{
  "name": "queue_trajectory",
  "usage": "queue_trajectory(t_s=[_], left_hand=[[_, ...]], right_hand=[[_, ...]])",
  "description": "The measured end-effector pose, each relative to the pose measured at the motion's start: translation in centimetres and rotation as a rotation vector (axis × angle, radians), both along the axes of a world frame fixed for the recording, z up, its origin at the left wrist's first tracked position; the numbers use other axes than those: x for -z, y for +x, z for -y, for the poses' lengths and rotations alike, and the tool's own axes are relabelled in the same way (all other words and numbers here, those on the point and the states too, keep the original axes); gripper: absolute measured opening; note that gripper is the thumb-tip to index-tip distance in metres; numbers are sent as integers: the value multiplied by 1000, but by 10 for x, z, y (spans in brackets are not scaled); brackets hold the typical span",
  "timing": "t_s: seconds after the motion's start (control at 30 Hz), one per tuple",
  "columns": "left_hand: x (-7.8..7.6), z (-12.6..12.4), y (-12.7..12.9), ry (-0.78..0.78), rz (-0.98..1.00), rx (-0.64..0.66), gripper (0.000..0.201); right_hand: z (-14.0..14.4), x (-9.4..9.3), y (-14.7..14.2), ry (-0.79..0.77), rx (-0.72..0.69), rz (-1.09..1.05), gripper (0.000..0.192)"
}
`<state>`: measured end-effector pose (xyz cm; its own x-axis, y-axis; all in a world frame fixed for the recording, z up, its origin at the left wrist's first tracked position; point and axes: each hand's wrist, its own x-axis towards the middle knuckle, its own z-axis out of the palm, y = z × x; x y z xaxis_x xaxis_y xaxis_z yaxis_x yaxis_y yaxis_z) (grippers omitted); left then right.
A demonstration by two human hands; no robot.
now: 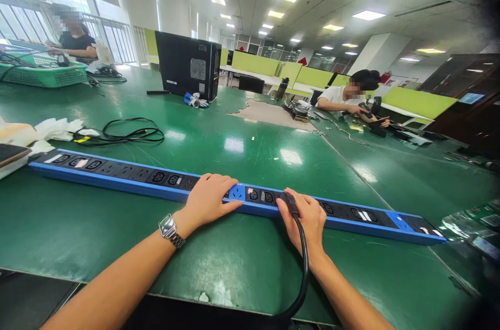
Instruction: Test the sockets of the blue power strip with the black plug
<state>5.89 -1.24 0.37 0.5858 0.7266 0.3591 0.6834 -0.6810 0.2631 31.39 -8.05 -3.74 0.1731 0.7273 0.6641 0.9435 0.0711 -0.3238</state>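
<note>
Power strip [128,176], long and blue, lying across green desk [234,257], left hand [209,200] resting flat on it with fingers spread open, right hand [307,218] fingers gripping black plug [289,202] at a socket, cable [302,273] trailing back.

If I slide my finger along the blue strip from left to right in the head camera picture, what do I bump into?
Left end of the power strip → left hand pressing flat on it → blue socket → black plug pinched by the right hand → right end of the strip.
</note>
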Motion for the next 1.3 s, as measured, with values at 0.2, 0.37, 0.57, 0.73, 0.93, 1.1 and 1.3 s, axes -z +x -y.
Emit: queue_trajectory(t_s=[0.2,0.37,0.57,0.73,0.93,1.1,1.3], left_hand=[[0,0,0,5,12,15,43],[1,-1,0,5,0,10,44],[0,0,0,-8,-6,5,45],[0,0,0,-8,-4,4,45],[-2,0,0,-30,-16,0,45],[-2,0,0,-31,-17,6,43],[-2,0,0,-30,-9,11,41]], right_hand=[[1,1,0,6,16,14,41],[1,7,7,49,-7,23,41],[3,8,12,29,-64,-1,36],[4,8,11,86,-82,-30,40],[5,6,7,89,-57,76,47],[6,-4,0,167,-189,150,51],[7,-8,2,202,-247,226,37]])
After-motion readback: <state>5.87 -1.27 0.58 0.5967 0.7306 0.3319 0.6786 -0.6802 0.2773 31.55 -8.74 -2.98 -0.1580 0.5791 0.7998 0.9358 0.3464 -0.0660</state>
